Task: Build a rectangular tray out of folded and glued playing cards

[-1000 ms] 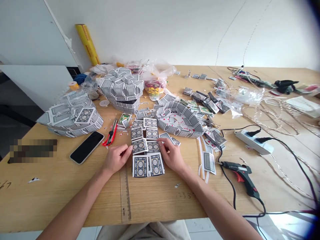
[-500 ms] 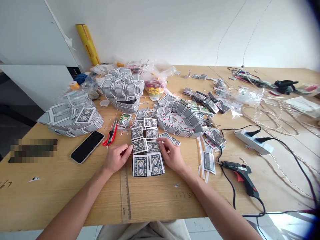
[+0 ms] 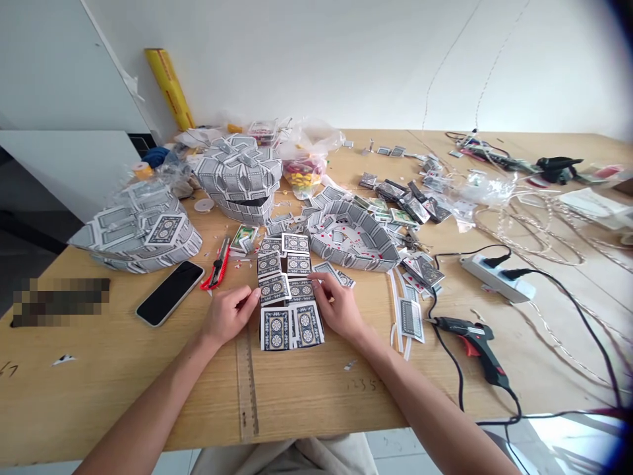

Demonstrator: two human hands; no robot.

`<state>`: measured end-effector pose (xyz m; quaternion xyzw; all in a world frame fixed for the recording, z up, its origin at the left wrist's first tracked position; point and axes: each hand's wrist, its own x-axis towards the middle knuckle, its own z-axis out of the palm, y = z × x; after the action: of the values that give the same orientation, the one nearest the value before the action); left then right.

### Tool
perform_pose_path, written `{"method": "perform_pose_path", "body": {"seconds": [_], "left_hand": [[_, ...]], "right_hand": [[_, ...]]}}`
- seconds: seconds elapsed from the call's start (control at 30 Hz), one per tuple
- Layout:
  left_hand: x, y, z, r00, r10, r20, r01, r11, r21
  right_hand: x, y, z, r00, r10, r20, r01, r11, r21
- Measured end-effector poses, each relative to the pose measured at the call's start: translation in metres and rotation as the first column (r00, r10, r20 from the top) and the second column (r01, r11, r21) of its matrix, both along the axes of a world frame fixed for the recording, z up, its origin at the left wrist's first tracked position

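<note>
Flanking a card panel [image 3: 299, 290], left hand [image 3: 228, 313] and right hand [image 3: 340, 309] lie, grip unclear, near cutter [image 3: 217, 265] and tray [image 3: 359, 258]

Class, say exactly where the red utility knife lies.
In the head view, the red utility knife lies left of centre, between the phone and the green box, beyond the left hand.

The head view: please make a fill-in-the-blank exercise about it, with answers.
1. The paired rows of blue-and-white playing cards lie ____ the bare left hand and bare right hand.
2. The black-screened phone lies to the ____ of the red utility knife.
3. The black plastic glue gun has a ____ trigger.
Answers: between; left; red.
</note>
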<state>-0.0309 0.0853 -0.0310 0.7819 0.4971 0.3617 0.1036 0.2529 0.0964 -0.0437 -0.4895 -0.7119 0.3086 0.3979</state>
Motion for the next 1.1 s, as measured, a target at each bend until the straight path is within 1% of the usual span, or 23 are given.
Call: {"method": "perform_pose_path", "body": {"seconds": [0.17, 0.33, 0.47, 0.63, 0.7, 0.73, 0.8, 0.9, 0.97, 1.0, 1.03, 1.07, 1.1], "left_hand": [[-0.002, 0.0, 0.001, 1.0, -0.015, -0.016, 0.016, 0.999, 0.034], [-0.004, 0.001, 0.0, 0.999, -0.015, -0.036, 0.018, 0.997, 0.071], [-0.004, 0.002, 0.001, 0.999, -0.022, -0.036, 0.025, 0.996, 0.082], [-0.005, 0.001, 0.0, 0.999, -0.01, -0.044, 0.013, 0.997, 0.075], [-0.006, 0.002, -0.002, 0.999, -0.007, -0.038, 0.009, 0.997, 0.07], [-0.006, 0.002, -0.002, 0.999, -0.007, -0.035, 0.009, 0.998, 0.07], [-0.006, 0.002, -0.002, 1.0, -0.008, -0.03, 0.01, 0.998, 0.069], [-0.005, 0.002, -0.001, 1.0, -0.01, -0.025, 0.012, 0.997, 0.073], [-0.004, 0.002, 0.0, 1.0, -0.015, -0.021, 0.016, 0.997, 0.074], [-0.004, 0.001, 0.0, 1.0, -0.016, -0.019, 0.017, 0.997, 0.076], [-0.004, 0.001, 0.0, 1.0, -0.017, -0.016, 0.018, 0.997, 0.077], [-0.003, 0.001, 0.0, 1.0, -0.017, -0.014, 0.018, 0.997, 0.078], [-0.003, 0.001, 0.0, 1.0, -0.016, -0.011, 0.017, 0.997, 0.077]], "right_hand": [[-0.001, -0.001, 0.002, 1.0, -0.009, -0.01, 0.009, 1.0, -0.027], [-0.002, -0.002, 0.006, 1.0, -0.004, -0.014, 0.004, 1.0, -0.024], [-0.002, -0.002, 0.009, 1.0, 0.0, -0.012, 0.0, 1.0, -0.025], [-0.003, 0.0, 0.008, 1.0, -0.003, -0.009, 0.003, 1.0, -0.03], [-0.003, -0.001, 0.014, 1.0, -0.008, 0.005, 0.008, 1.0, -0.006], [-0.002, -0.003, 0.021, 1.0, -0.01, 0.008, 0.01, 1.0, 0.015], [0.004, -0.01, 0.044, 1.0, -0.023, 0.002, 0.023, 0.997, 0.07], [0.028, -0.027, 0.09, 0.991, -0.129, -0.026, 0.131, 0.983, 0.129], [0.059, -0.04, 0.114, 0.953, -0.303, 0.019, 0.297, 0.942, 0.154], [0.079, -0.045, 0.121, 0.914, -0.4, 0.068, 0.387, 0.91, 0.147], [0.101, -0.051, 0.124, 0.855, -0.499, 0.145, 0.482, 0.866, 0.134], [0.125, -0.057, 0.122, 0.766, -0.591, 0.255, 0.582, 0.805, 0.115], [0.149, -0.064, 0.116, 0.669, -0.636, 0.384, 0.658, 0.747, 0.091]]}}
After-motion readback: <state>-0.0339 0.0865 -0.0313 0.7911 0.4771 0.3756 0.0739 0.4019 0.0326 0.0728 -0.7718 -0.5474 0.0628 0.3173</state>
